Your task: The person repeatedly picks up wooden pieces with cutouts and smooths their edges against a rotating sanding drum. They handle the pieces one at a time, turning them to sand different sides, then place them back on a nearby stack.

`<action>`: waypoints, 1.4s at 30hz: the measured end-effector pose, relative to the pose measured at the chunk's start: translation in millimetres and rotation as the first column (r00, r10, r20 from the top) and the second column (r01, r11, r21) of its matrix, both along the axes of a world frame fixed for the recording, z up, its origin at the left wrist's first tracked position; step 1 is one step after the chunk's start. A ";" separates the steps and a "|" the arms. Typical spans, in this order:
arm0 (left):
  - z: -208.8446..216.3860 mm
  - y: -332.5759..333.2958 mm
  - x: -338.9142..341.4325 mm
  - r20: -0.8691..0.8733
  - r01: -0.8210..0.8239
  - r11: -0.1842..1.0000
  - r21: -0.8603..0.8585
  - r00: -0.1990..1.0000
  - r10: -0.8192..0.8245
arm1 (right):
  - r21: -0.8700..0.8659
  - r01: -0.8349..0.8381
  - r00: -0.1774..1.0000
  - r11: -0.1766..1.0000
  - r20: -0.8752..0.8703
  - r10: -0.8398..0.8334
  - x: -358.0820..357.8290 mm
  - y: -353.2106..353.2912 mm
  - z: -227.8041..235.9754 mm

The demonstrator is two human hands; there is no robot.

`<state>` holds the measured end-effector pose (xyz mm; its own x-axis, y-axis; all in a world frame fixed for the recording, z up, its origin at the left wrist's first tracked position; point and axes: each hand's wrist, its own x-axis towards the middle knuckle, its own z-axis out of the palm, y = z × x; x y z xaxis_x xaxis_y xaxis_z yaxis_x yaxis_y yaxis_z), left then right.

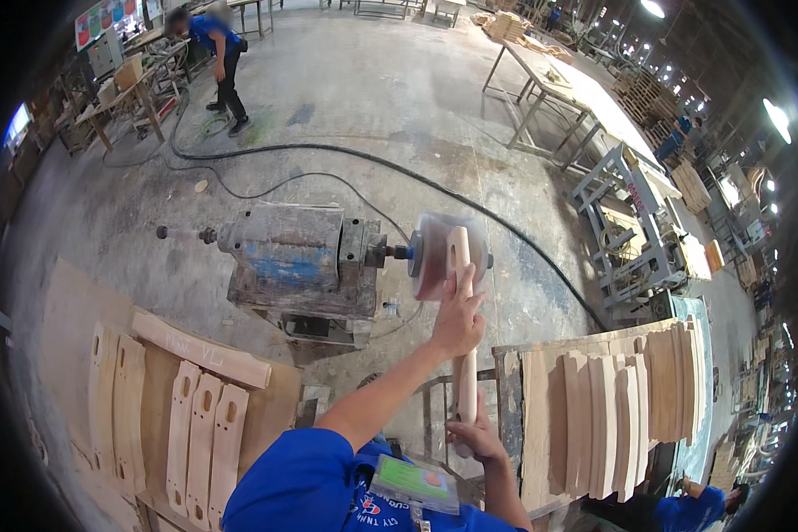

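A pale wooden slat [467, 377] with a slot near its far end stands lengthwise in front of me. My left hand [459, 321] grips its upper part, with the fingers lying along the wood. Lower down, my right hand [479, 434] is closed around the slat's near end. The slat's far end lies against a round sanding drum [433, 266], which looks smeared as if spinning. This drum sits on the shaft of a worn grey and blue motor [293, 253]. Whether the wood presses on the drum's surface is hard to tell.
At the left, slotted slats [206, 412] and a curved board [199, 348] lie on a brown-topped table [270, 403]. Several more wooden pieces [601, 417] lie on a bench at the right. A black cable [372, 160] crosses the floor. A co-worker [222, 58] bends over at the far left.
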<state>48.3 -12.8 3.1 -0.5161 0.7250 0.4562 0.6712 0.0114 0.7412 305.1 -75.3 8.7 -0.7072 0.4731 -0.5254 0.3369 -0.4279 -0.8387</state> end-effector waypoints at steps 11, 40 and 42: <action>43.1 -36.4 -15.2 -0.356 0.267 0.953 -0.142 0.885 -0.301 | 0.122 -0.083 0.993 0.989 0.093 0.072 40.9 18.0 49.1; 64.4 55.7 -45.6 -0.360 -0.089 0.945 -0.314 0.933 -0.032 | -0.735 -0.251 0.799 0.630 -0.524 -0.293 -141.5 133.2 -12.1; 54.5 71.0 -63.6 -0.345 -0.075 0.861 -0.503 0.931 -0.120 | -0.632 -0.310 0.758 0.710 -0.615 -0.216 -169.9 148.3 -18.7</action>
